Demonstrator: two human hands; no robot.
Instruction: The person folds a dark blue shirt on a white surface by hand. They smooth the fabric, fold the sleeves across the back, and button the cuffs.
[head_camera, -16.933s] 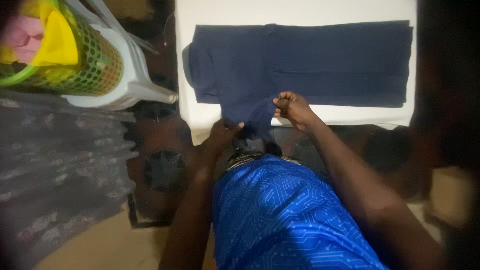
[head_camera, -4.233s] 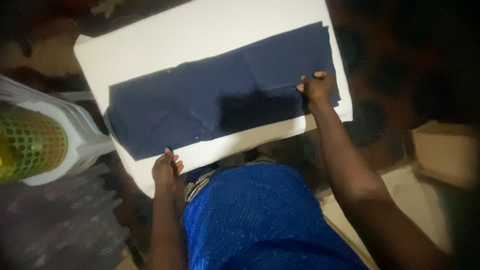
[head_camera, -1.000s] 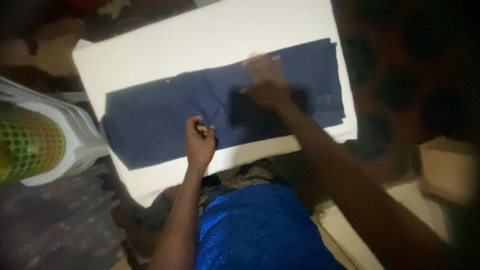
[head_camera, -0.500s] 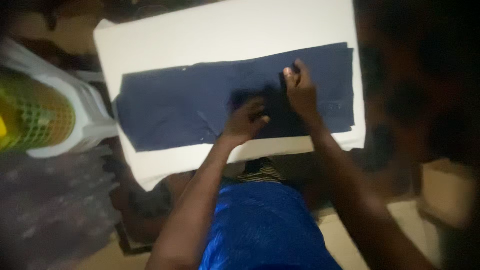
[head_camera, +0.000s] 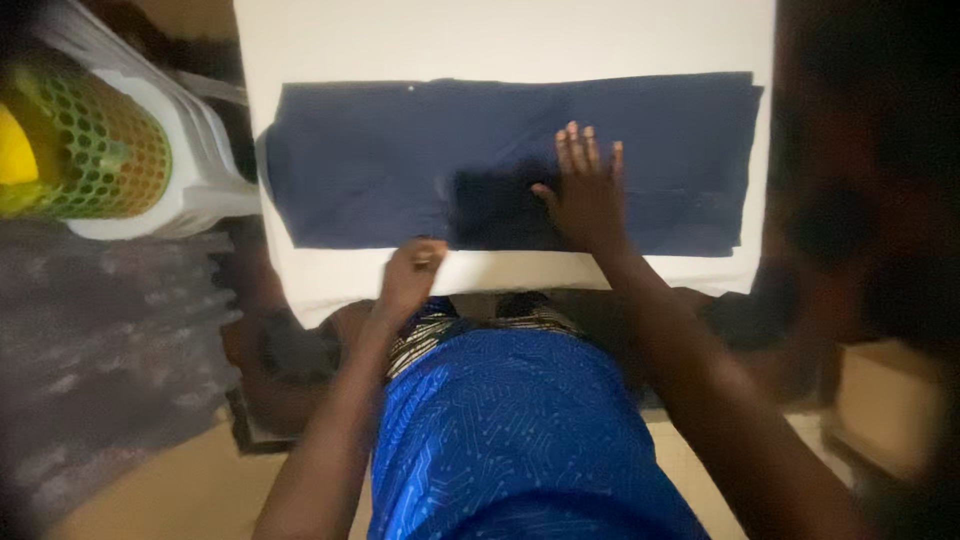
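A dark navy garment (head_camera: 400, 160) lies folded into a long flat rectangle across a white table (head_camera: 500, 40). My right hand (head_camera: 588, 190) rests flat on the cloth near its middle, fingers spread and palm down. My left hand (head_camera: 412, 275) is at the garment's near edge, fingers curled at the hem; whether it pinches the cloth is blurred. I wear a bright blue patterned top (head_camera: 520, 440) below the table edge.
A green mesh basket (head_camera: 90, 150) with yellow contents sits on a white plastic chair (head_camera: 190, 140) to the left of the table. A cardboard box (head_camera: 890, 400) stands at the lower right. Dark patterned flooring lies around the table.
My right hand has flattened out on the cloth with its fingers spread. My left hand has drawn back from the middle of the garment to its near edge.
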